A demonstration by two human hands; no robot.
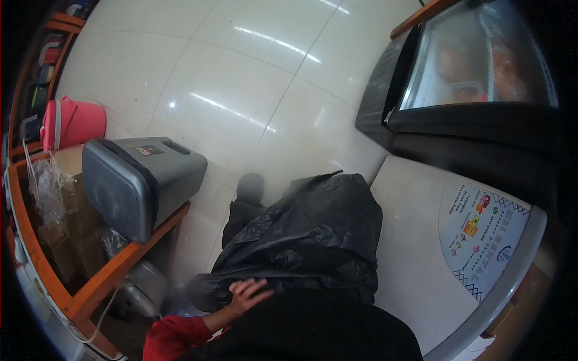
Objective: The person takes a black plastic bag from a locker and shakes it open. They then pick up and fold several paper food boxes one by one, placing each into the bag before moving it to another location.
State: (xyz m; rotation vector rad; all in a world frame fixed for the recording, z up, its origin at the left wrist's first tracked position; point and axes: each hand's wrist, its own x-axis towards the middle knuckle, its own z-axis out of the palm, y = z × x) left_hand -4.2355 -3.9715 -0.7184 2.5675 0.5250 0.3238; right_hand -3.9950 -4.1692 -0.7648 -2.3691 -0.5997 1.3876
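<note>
A large black plastic bag spreads in front of my body, wrinkled and partly puffed out. My left hand, coming out of a red sleeve, lies against the bag's near edge at the lower left. Its fingers are stretched out and slightly apart, touching the plastic without a visible grip. My right hand does not show; the bag and my dark clothing could be covering it. One dark shoe pokes out beyond the bag on the tiled floor.
On the left, a grey lidded bin rests by an orange frame, with a pink bucket behind. At right stands a white freezer with a printed sticker. A black glass-topped freezer is beyond it.
</note>
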